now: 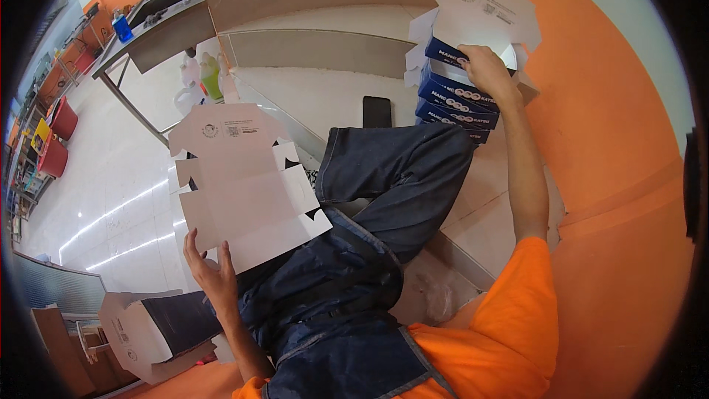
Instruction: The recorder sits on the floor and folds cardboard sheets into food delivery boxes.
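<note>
A flat cardboard box blank (pixel 247 185), white on its upper face with cut slots and side flaps, lies across my lap and left leg. My left hand (pixel 213 270) is at its lower left corner, thumb and fingers apart, the fingertips over or beside the edge. To the far right, my right arm reaches to a stack of dark blue boxes (pixel 450 114) with white insides. My right hand (pixel 484 70) has its fingers curled over the front wall of the top box (pixel 442 52), whose lid (pixel 487 11) stands raised. The palm side is hidden.
A black phone (pixel 377 112) lies on the tiled step beyond my knee. Bottles (pixel 210 77) stand by a metal table (pixel 118 52). Another blue and white box (pixel 177 321) is at lower left. An orange wall (pixel 613 162) borders the right; red bins (pixel 63 118) stand far left.
</note>
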### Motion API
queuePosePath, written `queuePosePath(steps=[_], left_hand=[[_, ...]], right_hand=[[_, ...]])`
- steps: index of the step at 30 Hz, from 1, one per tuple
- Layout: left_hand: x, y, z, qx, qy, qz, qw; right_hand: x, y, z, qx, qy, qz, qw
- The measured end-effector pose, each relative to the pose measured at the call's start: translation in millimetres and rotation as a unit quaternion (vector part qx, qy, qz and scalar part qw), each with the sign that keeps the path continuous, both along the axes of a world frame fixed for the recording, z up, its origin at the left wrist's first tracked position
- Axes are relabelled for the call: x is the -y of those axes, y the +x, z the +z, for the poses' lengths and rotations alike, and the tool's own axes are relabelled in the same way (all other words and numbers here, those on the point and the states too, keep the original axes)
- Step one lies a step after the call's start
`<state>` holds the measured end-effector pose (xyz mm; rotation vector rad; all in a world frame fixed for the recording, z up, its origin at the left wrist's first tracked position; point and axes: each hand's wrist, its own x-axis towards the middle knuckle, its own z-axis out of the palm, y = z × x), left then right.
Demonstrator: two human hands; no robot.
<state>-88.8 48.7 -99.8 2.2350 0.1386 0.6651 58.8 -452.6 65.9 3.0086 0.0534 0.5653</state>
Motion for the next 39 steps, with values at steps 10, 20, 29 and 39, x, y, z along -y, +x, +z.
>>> queuePosePath(steps=[10,20,29,39], left_hand=[[1.9,-0.2,-0.1,-0.009,-0.001,-0.006,1.0],[1.1,-1.6,2.0,-0.016,-0.015,-0.008,1.0],[-7.5,-3.0,7.5,-0.035,-0.112,0.036,0.992],[-33.0,-3.5,-27.3,-0.025,-0.216,0.021,0.976]], right_hand=[[14.2,1.5,-8.4,-0.118,0.068,-0.053,0.989],[14.5,-0.2,-11.9,-0.186,0.115,-0.081,0.972],[-84.2,-56.3,-16.3,0.072,0.319,0.075,0.942],[-244.0,-44.9,-201.6,-0.259,0.455,0.062,0.85]])
